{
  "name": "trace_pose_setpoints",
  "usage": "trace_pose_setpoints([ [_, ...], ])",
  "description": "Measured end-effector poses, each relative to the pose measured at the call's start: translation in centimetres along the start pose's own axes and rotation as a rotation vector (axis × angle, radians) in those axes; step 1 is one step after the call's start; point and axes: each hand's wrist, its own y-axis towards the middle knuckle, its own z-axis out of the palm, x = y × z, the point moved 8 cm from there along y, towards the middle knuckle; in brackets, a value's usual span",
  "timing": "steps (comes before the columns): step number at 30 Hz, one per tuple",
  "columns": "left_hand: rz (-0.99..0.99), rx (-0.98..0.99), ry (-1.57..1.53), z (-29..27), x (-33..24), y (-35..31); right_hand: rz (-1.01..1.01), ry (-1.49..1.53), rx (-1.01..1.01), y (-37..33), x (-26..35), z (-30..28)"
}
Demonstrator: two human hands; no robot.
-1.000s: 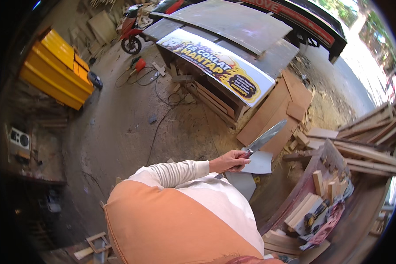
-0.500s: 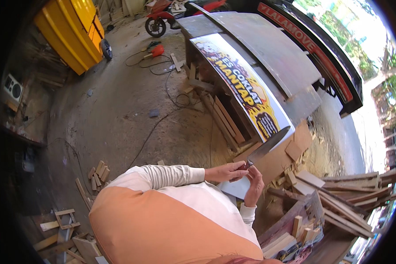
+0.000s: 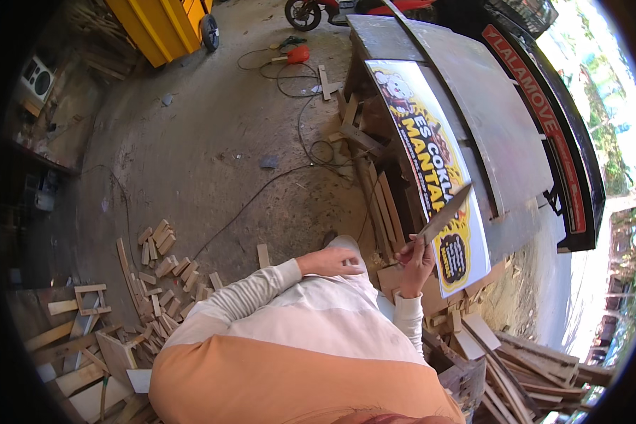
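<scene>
My right hand (image 3: pixel 417 268) is closed round the handle of a large knife (image 3: pixel 446 215). Its long, tapering blade points away and to the right, over a printed sheet (image 3: pixel 466 244) with a white ground and yellow and brown artwork. That sheet lies along the near side of a worn grey tabletop (image 3: pixel 466 85). My left hand (image 3: pixel 330 261) holds nothing and lies over my leg, fingers stretched out and slightly apart. Most of the knife's handle is hidden by my fingers.
Small wood offcuts (image 3: pixel 169 279) are heaped at the lower left, and longer scrap boards (image 3: pixel 537 360) at the lower right. A black cable (image 3: pixel 254 191) winds across the floor towards a red tool (image 3: pixel 299 54). A yellow cabinet on wheels (image 3: pixel 155 28) and a red motorcycle (image 3: pixel 304 13) stand behind.
My hands have come apart: the left left the knife and moved left onto my leg. The right moved slightly up with the knife, now over the printed sheet. The view has shifted.
</scene>
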Motion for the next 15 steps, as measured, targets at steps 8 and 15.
trace_pose_setpoints([
  [8,-0.272,-0.133,-0.354,-11.4,11.6,6.1,-0.180,-0.670,0.097,21.2,0.7,3.8],
  [15,-0.175,-0.673,-0.380,-31.5,9.1,14.2,-0.348,-0.745,0.230,36.2,4.8,14.4],
])
